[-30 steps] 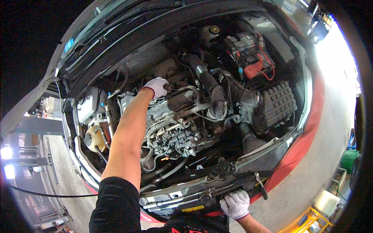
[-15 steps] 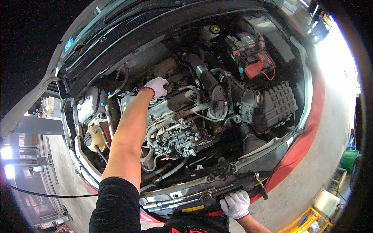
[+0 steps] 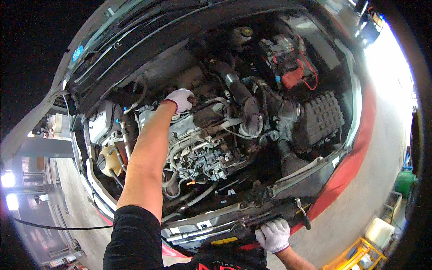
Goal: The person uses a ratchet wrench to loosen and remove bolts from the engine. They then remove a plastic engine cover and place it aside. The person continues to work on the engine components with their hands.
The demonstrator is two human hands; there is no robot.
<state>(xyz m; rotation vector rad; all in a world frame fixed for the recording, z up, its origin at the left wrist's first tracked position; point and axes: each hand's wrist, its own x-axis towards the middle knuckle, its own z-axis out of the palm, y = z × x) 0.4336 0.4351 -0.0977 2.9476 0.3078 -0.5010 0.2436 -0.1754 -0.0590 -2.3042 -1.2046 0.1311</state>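
Observation:
I lean over the open engine bay (image 3: 216, 135) of a red car. My left hand (image 3: 179, 99), in a white glove, reaches deep over the engine and presses its fingers on a part near the back of the engine top; what it grips is hidden. My right hand (image 3: 273, 235), also gloved, rests on the front crossmember (image 3: 225, 220) at the car's nose, fingers curled over its edge. A black ribbed air box (image 3: 319, 119) sits to the right, and a battery with a red terminal cover (image 3: 292, 76) lies behind it.
A white reservoir (image 3: 100, 122) and a yellowish fluid tank (image 3: 108, 158) sit at the left of the bay. The raised hood (image 3: 148, 27) arches over the back. A yellow crate (image 3: 360, 258) and a green container (image 3: 404, 182) stand on the concrete floor at right.

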